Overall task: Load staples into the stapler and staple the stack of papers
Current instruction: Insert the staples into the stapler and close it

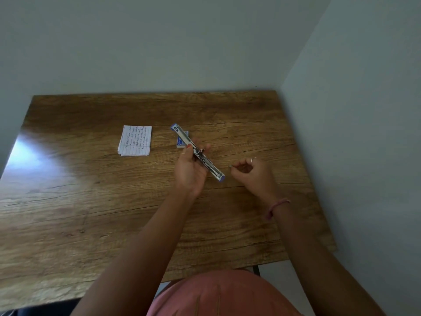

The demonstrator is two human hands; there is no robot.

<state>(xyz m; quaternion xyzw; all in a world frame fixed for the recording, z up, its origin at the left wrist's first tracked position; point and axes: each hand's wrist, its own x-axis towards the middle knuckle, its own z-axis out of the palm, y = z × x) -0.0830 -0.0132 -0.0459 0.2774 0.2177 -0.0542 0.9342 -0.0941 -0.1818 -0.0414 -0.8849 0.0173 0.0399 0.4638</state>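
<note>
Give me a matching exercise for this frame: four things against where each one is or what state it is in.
Things:
1. stapler
2. stack of papers
3. staple box
4. right hand

Places or states:
A. lying on the table, left of everything else
B. swung fully open, held in the left hand
C. fingertips pinched together, beside the stapler's near end
D. on the table, partly hidden behind the stapler

Pairs: 1-B, 2-A, 3-D, 4-C
</note>
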